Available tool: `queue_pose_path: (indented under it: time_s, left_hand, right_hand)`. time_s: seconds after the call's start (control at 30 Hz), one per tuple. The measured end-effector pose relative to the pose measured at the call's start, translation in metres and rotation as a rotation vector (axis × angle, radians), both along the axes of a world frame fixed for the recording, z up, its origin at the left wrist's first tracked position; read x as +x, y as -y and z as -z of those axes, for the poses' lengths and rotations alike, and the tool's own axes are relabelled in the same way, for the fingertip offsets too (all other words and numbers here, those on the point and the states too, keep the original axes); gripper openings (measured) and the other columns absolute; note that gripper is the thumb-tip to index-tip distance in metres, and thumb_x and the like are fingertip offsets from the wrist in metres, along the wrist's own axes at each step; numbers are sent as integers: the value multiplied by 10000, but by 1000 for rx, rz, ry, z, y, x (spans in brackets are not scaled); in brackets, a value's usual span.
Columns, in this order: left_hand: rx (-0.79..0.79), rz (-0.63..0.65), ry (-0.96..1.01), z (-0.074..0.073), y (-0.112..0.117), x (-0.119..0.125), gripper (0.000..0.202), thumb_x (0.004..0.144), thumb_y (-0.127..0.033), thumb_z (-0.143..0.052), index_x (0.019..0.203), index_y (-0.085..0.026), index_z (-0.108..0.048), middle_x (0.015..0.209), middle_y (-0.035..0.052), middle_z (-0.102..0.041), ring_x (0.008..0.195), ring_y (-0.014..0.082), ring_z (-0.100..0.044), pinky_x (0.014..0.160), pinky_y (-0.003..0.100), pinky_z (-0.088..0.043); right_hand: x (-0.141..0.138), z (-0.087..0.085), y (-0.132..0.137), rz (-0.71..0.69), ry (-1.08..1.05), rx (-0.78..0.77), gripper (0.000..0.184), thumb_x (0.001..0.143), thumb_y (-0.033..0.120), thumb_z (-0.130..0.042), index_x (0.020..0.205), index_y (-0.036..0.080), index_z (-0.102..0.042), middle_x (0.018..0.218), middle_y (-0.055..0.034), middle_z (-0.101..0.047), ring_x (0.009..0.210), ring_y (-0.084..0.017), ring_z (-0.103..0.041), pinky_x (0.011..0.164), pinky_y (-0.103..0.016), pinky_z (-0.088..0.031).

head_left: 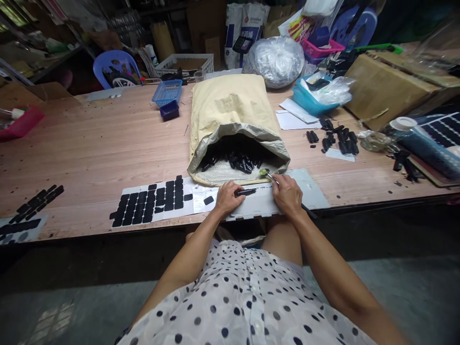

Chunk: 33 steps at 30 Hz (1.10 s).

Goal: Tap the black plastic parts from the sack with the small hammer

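Note:
My left hand point(229, 197) is closed on a slim black plastic part point(246, 192) above a light grey board point(251, 206) at the table's front edge. In my right hand point(287, 192) is a thin metal-handled tool point(269, 176) with a rounded yellow-green end, its exact kind too small to make out. That end lies close to the mouth of a large cream sack point(233, 103), where several shiny black parts point(242, 162) show inside. To the left of my left hand are rows of black rounded stickers point(143, 201) on white sheets.
Farther back stand a blue basket point(168, 91), a small dark blue box point(169, 110) and a stuffed clear bag point(275, 60). At right lie black parts point(347, 139), a teal basket point(312, 98) and a cardboard box point(391, 91). A red tray point(27, 120) sits far left.

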<state>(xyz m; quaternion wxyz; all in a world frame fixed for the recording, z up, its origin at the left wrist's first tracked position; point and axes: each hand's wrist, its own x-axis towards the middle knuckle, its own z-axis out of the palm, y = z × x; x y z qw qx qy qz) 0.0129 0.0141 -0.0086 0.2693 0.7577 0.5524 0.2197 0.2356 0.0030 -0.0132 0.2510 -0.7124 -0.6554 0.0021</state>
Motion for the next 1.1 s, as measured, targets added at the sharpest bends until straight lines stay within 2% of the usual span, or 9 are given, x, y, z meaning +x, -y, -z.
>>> queue_pose_path:
  time_s: [0.23, 0.5, 0.6, 0.67, 0.73, 0.83, 0.9, 0.97, 1.1]
  left_hand:
    - [-20, 44, 2, 0, -2, -6, 178, 891, -280, -663, 1036, -267, -766, 955, 24, -675, 995, 229, -600, 950, 382, -477]
    - [-2, 54, -12, 7, -6, -9, 220, 963, -294, -564, 1059, -260, -758, 979, 36, -677, 1017, 223, -601, 950, 371, -468]
    - [25, 55, -3, 3, -4, -10, 209, 957, -281, -559, 1037, -251, -750, 974, 36, -679, 1004, 222, -609, 947, 370, -476]
    - [36, 93, 50, -4, 5, -11, 212, 957, -281, -549, 1045, -240, -738, 979, 40, -682, 979, 217, -621, 930, 359, -489]
    - [5, 191, 154, -11, 24, -13, 235, 964, -295, -532, 1082, -227, -722, 1006, 50, -694, 965, 209, -637, 910, 337, -501]
    - [-179, 412, 281, -13, 62, -13, 272, 959, -337, -537, 1126, -219, -716, 1040, 58, -731, 954, 201, -667, 897, 308, -510]
    - [-341, 481, 253, -3, 86, -10, 268, 926, -350, -581, 1106, -225, -734, 1019, 45, -754, 927, 201, -682, 885, 302, -513]
    - [-496, 392, 148, 15, 102, -6, 264, 893, -345, -610, 1083, -224, -749, 957, 29, -764, 883, 206, -690, 838, 302, -520]
    - [-685, 52, -43, 50, 110, 2, 321, 901, -321, -587, 1167, -213, -731, 970, 50, -772, 953, 239, -709, 827, 318, -533]
  right_hand:
    - [2, 15, -6, 75, 107, 29, 327, 934, 269, -481, 1154, 220, -718, 940, -113, -608, 881, -253, -471, 697, -337, -296]
    - [-2, 12, -6, 90, 132, -1, 319, 958, 275, -460, 1145, 213, -711, 953, -115, -595, 900, -258, -472, 712, -341, -294]
    - [-2, 13, -7, 85, 128, 3, 306, 947, 272, -471, 1127, 210, -711, 952, -115, -597, 895, -259, -471, 710, -343, -297]
    - [-1, 13, -8, 82, 131, 9, 301, 942, 269, -473, 1114, 210, -713, 947, -113, -600, 889, -256, -473, 705, -342, -298]
    - [-2, 13, -8, 85, 135, 14, 304, 940, 270, -472, 1110, 210, -716, 943, -112, -606, 885, -256, -477, 701, -342, -298]
    - [-2, 12, -8, 83, 134, 21, 308, 935, 265, -472, 1113, 207, -717, 941, -116, -609, 886, -258, -478, 700, -344, -300]
    - [-2, 12, -7, 84, 131, 20, 306, 933, 261, -475, 1112, 205, -717, 941, -119, -606, 888, -260, -478, 704, -346, -305]
    - [-3, 12, -8, 87, 129, 11, 303, 932, 260, -479, 1108, 203, -719, 942, -120, -604, 888, -261, -477, 708, -347, -308]
    - [-2, 12, -8, 86, 126, 14, 288, 927, 263, -494, 1104, 207, -715, 938, -114, -594, 873, -255, -468, 701, -341, -299]
